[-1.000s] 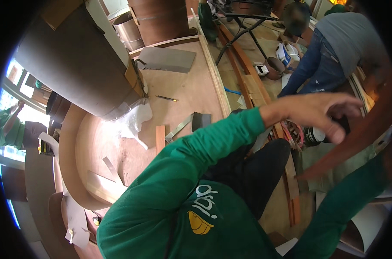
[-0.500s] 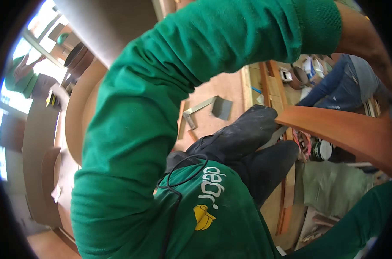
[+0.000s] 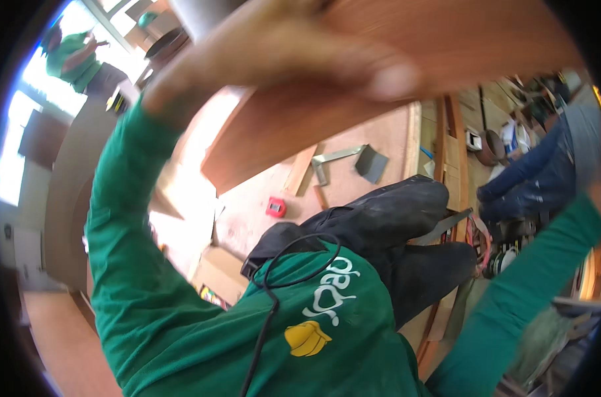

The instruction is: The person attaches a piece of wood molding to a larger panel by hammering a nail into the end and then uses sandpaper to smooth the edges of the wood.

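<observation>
A broad reddish-brown wooden board (image 3: 274,149) slants across the top of the view, above the worktable. My left hand (image 3: 294,56), blurred by motion, is closed on it, the thumb lying along its face. My right arm reaches up at the right edge; of my right hand (image 3: 597,188) only a small part shows and its fingers are hidden. Under the board lie a metal try square (image 3: 337,156), a dark grey sheet (image 3: 370,164), a pale wood strip (image 3: 300,171) and a red tape measure (image 3: 276,207).
A person in blue trousers (image 3: 538,169) is close by on the right. Near them are a brown pan (image 3: 491,147) and mixed clutter. Another person in green (image 3: 82,63) stands at upper left. Long timber strips (image 3: 456,135) run beside the table; a cardboard box (image 3: 221,271) lies near my body.
My left arm has swung back from the far right, and its hand now shows on the board. The board has moved from the right side to over the table. My right arm has risen.
</observation>
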Motion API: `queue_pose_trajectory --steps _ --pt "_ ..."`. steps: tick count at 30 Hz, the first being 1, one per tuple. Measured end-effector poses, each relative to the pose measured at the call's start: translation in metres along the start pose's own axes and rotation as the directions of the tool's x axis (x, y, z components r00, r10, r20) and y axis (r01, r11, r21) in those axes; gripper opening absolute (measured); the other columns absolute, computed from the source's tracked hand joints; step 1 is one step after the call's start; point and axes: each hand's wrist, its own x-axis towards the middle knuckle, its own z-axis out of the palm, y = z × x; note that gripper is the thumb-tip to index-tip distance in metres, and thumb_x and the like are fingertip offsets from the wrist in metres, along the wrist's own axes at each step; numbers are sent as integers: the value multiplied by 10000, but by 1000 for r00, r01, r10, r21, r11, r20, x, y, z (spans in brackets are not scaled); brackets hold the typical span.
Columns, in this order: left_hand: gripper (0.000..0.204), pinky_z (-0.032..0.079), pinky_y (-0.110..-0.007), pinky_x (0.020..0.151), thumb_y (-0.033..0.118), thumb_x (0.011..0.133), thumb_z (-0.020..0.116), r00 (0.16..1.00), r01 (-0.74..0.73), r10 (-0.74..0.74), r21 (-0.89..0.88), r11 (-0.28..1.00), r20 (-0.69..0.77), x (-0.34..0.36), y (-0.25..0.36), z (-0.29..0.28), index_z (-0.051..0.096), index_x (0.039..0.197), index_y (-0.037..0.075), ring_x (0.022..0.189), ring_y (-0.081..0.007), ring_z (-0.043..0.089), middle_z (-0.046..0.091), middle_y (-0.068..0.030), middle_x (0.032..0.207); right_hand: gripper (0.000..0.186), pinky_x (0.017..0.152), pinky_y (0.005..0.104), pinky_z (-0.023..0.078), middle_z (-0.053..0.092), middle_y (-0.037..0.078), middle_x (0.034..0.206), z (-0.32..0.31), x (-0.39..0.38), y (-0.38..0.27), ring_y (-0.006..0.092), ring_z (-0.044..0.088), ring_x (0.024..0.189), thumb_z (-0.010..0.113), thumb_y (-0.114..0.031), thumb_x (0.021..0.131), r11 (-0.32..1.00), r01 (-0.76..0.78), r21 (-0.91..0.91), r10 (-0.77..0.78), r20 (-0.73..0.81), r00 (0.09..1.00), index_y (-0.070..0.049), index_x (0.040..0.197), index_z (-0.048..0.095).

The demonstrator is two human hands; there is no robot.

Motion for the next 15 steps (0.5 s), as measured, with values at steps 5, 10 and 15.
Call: queue_pose_trajectory --steps 5,10,15 --pt "616 548 -319 797 368 780 922 954 300 -299 -30 954 8 -63 -74 37 679 1192 -20 900 -110 649 714 -67 993 265 840 366 521 605 16 870 -34 -30 87 178 592 875 523 -334 1092 917 -253 309 186 228 956 -105 1017 633" --pt "348 507 -415 653 272 787 885 933 319 -355 337 886 50 -100 -151 83 667 909 29 719 -330 623 633 -116 816 291 946 508 566 689 42 1218 -48 -101 221 265 660 1140 624 -294 1051 905 -424 17 402 -358 843 -100 1267 641" --pt "293 500 -458 655 224 766 869 940 257 -329 440 860 93 -142 -241 102 672 872 34 754 -359 631 615 -123 836 258 1088 552 465 656 112 1293 -75 -157 347 306 600 1261 642 -203 1030 746 -569 346 666 -409 624 -62 1245 626"
